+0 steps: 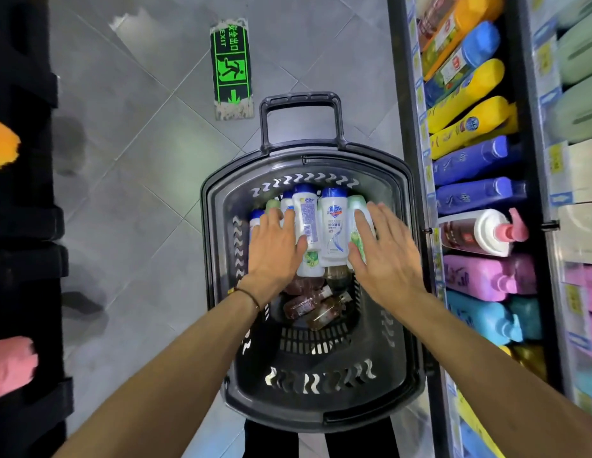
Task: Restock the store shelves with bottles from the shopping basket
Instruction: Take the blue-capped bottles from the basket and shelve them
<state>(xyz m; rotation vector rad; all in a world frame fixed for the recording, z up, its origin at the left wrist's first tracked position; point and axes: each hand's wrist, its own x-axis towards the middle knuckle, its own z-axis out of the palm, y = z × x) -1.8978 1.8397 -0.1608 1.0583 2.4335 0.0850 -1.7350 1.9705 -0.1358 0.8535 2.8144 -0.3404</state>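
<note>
Grey floor tiles (139, 143) filled the aisle in the head view, with a green and black exit sticker (232, 66) stuck to them beyond the dark grey plastic shopping basket (380, 342). The basket stood on the floor just beside the black store shelf unit (417, 160) on the right, its looped handle (301, 104) pointing away from the person.

White plastic bottles with blue caps (334, 223) lay packed side by side at the far end of the basket, and small clear bottles of brown liquid (317, 305) lay nearer, in the middle.

The left hand (275, 249), a thin dark band on its wrist, was spread flat over the leftmost white bottles, fingers straight and holding nothing. The right hand (387, 249) lay likewise over a pale green bottle (359, 206) at the right of the row, fingers straight and slightly apart.

On the shelf lay yellow bottles (470, 120), blue bottles (470, 160), a white pump bottle with a pink nozzle (476, 231) and purple bottles (480, 276).
</note>
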